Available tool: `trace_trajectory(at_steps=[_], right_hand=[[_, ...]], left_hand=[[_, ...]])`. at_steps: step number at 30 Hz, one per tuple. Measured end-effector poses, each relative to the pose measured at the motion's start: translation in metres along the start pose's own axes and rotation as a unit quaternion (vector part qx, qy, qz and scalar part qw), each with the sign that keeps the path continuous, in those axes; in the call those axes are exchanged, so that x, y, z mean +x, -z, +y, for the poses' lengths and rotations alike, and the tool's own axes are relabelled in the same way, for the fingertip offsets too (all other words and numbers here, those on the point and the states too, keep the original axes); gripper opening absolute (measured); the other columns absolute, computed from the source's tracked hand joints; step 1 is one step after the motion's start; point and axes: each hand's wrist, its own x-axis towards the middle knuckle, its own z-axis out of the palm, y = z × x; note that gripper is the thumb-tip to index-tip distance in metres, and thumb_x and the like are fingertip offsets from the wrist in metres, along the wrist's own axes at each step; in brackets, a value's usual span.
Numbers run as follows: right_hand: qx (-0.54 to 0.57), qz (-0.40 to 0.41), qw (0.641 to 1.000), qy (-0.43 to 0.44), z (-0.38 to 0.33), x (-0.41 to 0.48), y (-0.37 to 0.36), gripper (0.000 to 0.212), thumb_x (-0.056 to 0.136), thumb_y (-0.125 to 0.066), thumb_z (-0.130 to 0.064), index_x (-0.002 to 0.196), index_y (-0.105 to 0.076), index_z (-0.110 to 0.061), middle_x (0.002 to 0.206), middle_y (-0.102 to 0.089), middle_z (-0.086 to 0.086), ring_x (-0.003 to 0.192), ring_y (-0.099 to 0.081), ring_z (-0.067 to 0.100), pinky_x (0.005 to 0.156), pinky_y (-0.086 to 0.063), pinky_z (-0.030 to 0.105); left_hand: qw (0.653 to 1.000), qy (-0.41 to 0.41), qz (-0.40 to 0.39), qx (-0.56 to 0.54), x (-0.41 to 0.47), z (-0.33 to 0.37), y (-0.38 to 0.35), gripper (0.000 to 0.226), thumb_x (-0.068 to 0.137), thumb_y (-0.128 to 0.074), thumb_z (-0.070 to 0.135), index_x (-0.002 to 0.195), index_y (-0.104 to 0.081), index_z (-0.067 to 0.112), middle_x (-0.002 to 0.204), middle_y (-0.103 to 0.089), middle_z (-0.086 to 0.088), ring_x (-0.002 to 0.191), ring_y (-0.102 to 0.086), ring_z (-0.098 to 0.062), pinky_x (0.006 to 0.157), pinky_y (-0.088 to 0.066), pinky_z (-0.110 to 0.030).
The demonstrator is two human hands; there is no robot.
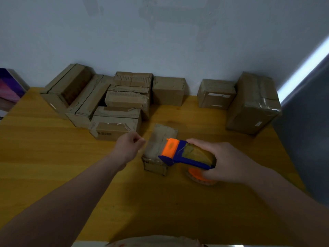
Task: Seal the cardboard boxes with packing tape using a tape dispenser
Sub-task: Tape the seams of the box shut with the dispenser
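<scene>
Head view, right grip (229, 163) clamping tape dispenser (187, 155), left grip (129, 147) curled beside box (161, 138)

This looks like a small packing room, at a home or a little shop; I cannot tell which. A yellow wooden table (53, 157) stands against a plain pale wall (160, 32), with many brown cardboard boxes (168, 90) lined up along it, some with clear tape (269, 105) on them. An orange and blue tape dispenser (187, 155) is there too.
</scene>
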Motion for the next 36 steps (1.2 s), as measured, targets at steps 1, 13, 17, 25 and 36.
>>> trace_trajectory(at_steps=[1, 13, 17, 25, 36], right_hand=[[-0.002, -0.001, 1.0, 0.002, 0.001, -0.004, 0.002, 0.083, 0.076, -0.076, -0.04, 0.139, -0.025, -0.061, 0.092, -0.063, -0.015, 0.07, -0.06, -0.004, 0.053, -0.044, 0.011], [-0.128, -0.004, 0.992, -0.003, 0.004, -0.005, -0.022, 0.089, 0.077, -0.071, -0.05, 0.147, -0.016, -0.052, 0.123, -0.056, -0.012, 0.094, -0.058, 0.005, 0.076, -0.054, 0.026], [-0.153, -0.001, 0.988, -0.011, 0.008, -0.003, -0.03, 0.089, 0.077, -0.068, -0.054, 0.146, -0.011, -0.054, 0.12, -0.057, -0.011, 0.092, -0.057, 0.006, 0.071, -0.049, 0.02], [-0.137, 0.003, 0.99, -0.015, 0.017, -0.001, -0.04, 0.09, 0.076, -0.068, -0.058, 0.145, -0.01, -0.056, 0.119, -0.057, -0.011, 0.093, -0.057, 0.005, 0.068, -0.044, 0.014], [-0.12, 0.005, 0.993, -0.014, 0.019, 0.001, -0.044, 0.091, 0.077, -0.07, -0.056, 0.148, -0.014, -0.052, 0.12, -0.057, -0.01, 0.091, -0.056, 0.004, 0.066, -0.038, 0.01]], left_hand=[[1.0, 0.003, 0.004, 0.001, -0.001, -0.004, 0.002, 0.022, 0.096, -0.054, 0.02, 0.075, -0.053, 0.013, 0.071, -0.049, -0.003, 0.066, -0.044, -0.016, 0.058, -0.036, -0.029], [0.995, 0.015, 0.027, 0.096, -0.007, -0.032, -0.008, 0.026, 0.097, -0.053, 0.026, 0.073, -0.049, 0.017, 0.067, -0.048, -0.001, 0.059, -0.042, -0.015, 0.05, -0.032, -0.029], [0.996, 0.021, 0.018, 0.089, -0.005, -0.038, -0.01, 0.027, 0.098, -0.052, 0.025, 0.072, -0.047, 0.017, 0.066, -0.046, -0.002, 0.057, -0.04, -0.016, 0.05, -0.031, -0.029], [0.997, 0.063, -0.042, 0.028, -0.006, -0.042, -0.017, 0.029, 0.101, -0.045, 0.029, 0.076, -0.045, 0.015, 0.072, -0.045, -0.006, 0.063, -0.039, -0.021, 0.059, -0.037, -0.038], [0.989, 0.139, -0.036, 0.016, -0.006, -0.044, -0.015, 0.022, 0.098, -0.05, 0.033, 0.117, -0.05, 0.021, 0.105, -0.058, -0.008, 0.088, -0.055, -0.027, 0.073, -0.045, -0.039]])
